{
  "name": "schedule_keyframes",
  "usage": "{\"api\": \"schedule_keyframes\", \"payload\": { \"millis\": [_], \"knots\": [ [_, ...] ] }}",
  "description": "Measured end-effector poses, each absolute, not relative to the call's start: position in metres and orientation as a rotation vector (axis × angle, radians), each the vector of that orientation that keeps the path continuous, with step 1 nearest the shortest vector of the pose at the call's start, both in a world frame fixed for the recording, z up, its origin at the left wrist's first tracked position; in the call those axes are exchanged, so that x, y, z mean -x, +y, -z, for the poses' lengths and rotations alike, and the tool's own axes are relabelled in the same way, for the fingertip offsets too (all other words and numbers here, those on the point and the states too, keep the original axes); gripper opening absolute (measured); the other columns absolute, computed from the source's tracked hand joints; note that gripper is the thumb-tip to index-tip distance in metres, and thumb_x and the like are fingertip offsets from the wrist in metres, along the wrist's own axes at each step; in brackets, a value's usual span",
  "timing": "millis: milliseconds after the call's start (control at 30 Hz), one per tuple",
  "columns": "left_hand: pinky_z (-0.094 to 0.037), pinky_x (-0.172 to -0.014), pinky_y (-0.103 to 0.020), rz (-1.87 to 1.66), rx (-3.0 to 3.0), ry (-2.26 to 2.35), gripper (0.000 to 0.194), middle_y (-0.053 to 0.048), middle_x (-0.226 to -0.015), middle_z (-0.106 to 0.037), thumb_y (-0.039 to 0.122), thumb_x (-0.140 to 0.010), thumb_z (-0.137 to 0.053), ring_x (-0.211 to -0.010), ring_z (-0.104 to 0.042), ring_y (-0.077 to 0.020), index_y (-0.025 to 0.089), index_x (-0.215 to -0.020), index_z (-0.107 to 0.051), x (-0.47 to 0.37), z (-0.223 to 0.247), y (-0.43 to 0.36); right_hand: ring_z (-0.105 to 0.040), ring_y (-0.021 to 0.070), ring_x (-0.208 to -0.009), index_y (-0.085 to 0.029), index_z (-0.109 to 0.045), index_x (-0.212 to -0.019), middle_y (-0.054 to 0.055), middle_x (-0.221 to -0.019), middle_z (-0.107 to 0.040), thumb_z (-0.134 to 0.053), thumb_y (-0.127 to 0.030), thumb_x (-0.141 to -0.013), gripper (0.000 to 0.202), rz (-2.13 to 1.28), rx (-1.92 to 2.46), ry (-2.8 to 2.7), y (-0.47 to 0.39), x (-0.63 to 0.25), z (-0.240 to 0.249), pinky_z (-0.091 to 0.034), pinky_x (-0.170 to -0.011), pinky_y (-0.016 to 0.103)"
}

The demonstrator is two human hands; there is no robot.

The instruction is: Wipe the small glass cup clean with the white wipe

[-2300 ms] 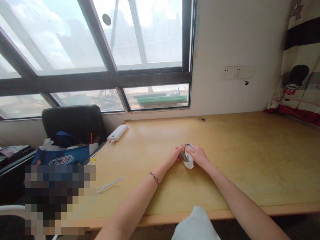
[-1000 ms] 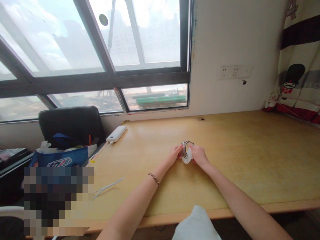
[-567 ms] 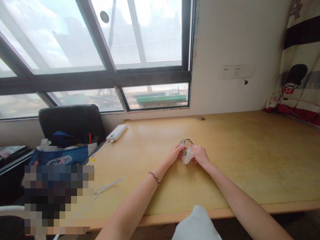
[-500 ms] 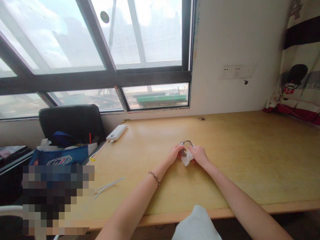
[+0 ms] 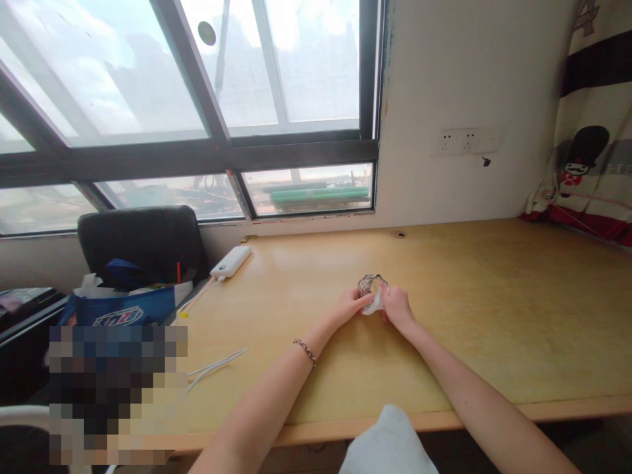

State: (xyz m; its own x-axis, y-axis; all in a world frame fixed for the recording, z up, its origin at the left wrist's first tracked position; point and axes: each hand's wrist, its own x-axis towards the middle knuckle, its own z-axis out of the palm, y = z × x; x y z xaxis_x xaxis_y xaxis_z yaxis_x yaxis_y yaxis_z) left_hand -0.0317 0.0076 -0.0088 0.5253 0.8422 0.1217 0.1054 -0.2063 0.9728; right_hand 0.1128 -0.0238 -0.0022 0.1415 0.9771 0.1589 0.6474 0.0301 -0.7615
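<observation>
The white tissue (image 5: pixel 376 305), which drooped well toward the near side of the hands in the earliest picture and hung in a point half a second ago, is now gathered into a smaller, higher bunch. The dark looped thing (image 5: pixel 366 284) shows more of its strands at the far side, where half a second ago only a thin arc showed. The left hand's (image 5: pixel 351 307) thumb now reaches further right and lies lower, across the tissue.

Left grip (image 5: pixel 348 305) and right grip (image 5: pixel 398 308) hold a looped band (image 5: pixel 365 284) and white tissue (image 5: pixel 377 304).
</observation>
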Motion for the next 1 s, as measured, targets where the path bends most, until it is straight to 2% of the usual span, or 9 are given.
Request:
{"api": "schedule_keyframes", "payload": {
  "millis": [100,200,267,367,500,667,833,900,1000],
  "knots": [
    [-0.028,-0.042,-0.02,-0.827,-1.619,0.864,0.037,0.002,-0.046,-0.044,0.048,-0.071,-0.048,-0.042,-0.039,-0.0074,0.012,-0.064,-0.053,0.032,0.007,0.007,-0.047,0.0114,-0.03,-0.016,-0.052,-0.044,0.004,-0.032,-0.049,-0.024,-0.044,-0.085,0.057,-0.664,1.703,-1.584,-0.02,-0.115,0.005,-0.033,-0.036,0.019],
    [-0.024,-0.038,-0.021,-0.796,-1.564,0.923,0.037,0.003,-0.041,-0.041,0.046,-0.071,-0.044,-0.035,-0.035,-0.007,0.012,-0.061,-0.054,0.033,0.006,0.01,-0.048,0.011,-0.031,-0.015,-0.057,-0.054,0.003,-0.041,-0.056,-0.037,-0.041,-0.081,0.042,-0.681,1.711,-1.656,-0.018,-0.117,0.006,-0.032,-0.035,0.019],
    [-0.023,-0.036,-0.021,-0.777,-1.55,0.938,0.038,0.002,-0.039,-0.04,0.045,-0.07,-0.043,-0.033,-0.033,-0.0066,0.012,-0.055,-0.052,0.034,0.007,0.012,-0.05,0.0109,-0.036,-0.014,-0.058,-0.059,0.004,-0.049,-0.06,-0.044,-0.038,-0.078,0.034,-0.568,1.693,-1.731,-0.017,-0.118,0.004,-0.032,-0.039,0.02],
    [-0.022,-0.034,-0.021,-0.751,-1.498,0.917,0.04,0.002,-0.037,-0.039,0.048,-0.069,-0.041,-0.032,-0.033,-0.0063,0.014,-0.05,-0.048,0.035,0.011,0.015,-0.054,0.0122,-0.048,-0.015,-0.058,-0.06,0.005,-0.056,-0.061,-0.045,-0.037,-0.079,0.032,-0.281,1.609,-1.821,-0.018,-0.119,-0.001,-0.032,-0.047,0.02],
    [-0.017,-0.033,-0.021,-0.761,-1.347,0.917,0.043,0.004,-0.037,-0.035,0.053,-0.069,-0.038,-0.031,-0.028,-0.0055,0.015,-0.049,-0.044,0.038,0.017,0.018,-0.05,0.0112,-0.047,-0.015,-0.056,-0.059,0.003,-0.051,-0.058,-0.039,-0.038,-0.083,0.037,-0.136,1.513,-1.842,-0.022,-0.118,-0.007,-0.029,-0.048,0.021],
    [-0.014,-0.034,-0.022,-0.702,-1.343,0.887,0.047,0.004,-0.034,-0.031,0.055,-0.072,-0.035,-0.029,-0.025,-0.0053,0.016,-0.045,-0.041,0.039,0.016,0.019,-0.049,0.01,-0.046,-0.016,-0.055,-0.055,0.001,-0.05,-0.057,-0.043,-0.036,-0.081,0.034,-0.252,1.462,-1.895,-0.022,-0.115,-0.01,-0.028,-0.046,0.02],
    [-0.018,-0.037,-0.023,-0.714,-1.403,0.899,0.051,0.003,-0.037,-0.034,0.061,-0.071,-0.034,-0.032,-0.028,-0.006,0.015,-0.05,-0.044,0.037,0.016,0.019,-0.052,0.0121,-0.049,-0.016,-0.058,-0.059,0.004,-0.055,-0.061,-0.04,-0.033,-0.081,0.033,-0.282,1.537,-1.886,-0.02,-0.113,-0.007,-0.031,-0.047,0.021],
    [-0.019,-0.038,-0.022,-0.738,-1.456,0.873,0.054,0.002,-0.039,-0.038,0.064,-0.071,-0.031,-0.034,-0.031,-0.007,0.014,-0.056,-0.047,0.037,0.016,0.018,-0.052,0.0121,-0.043,-0.016,-0.056,-0.056,0.005,-0.048,-0.059,-0.035,-0.033,-0.083,0.038,-0.395,1.61,-1.783,-0.019,-0.114,-0.004,-0.033,-0.044,0.021],
    [-0.02,-0.039,-0.021,-0.783,-1.572,0.827,0.047,0.004,-0.043,-0.04,0.059,-0.07,-0.042,-0.037,-0.033,-0.0066,0.013,-0.069,-0.051,0.035,0.015,0.015,-0.047,0.0121,-0.031,-0.017,-0.052,-0.048,0.003,-0.033,-0.05,-0.026,-0.037,-0.084,0.049,-0.649,1.696,-1.577,-0.019,-0.116,0.0,-0.033,-0.036,0.021]
  ]
}}
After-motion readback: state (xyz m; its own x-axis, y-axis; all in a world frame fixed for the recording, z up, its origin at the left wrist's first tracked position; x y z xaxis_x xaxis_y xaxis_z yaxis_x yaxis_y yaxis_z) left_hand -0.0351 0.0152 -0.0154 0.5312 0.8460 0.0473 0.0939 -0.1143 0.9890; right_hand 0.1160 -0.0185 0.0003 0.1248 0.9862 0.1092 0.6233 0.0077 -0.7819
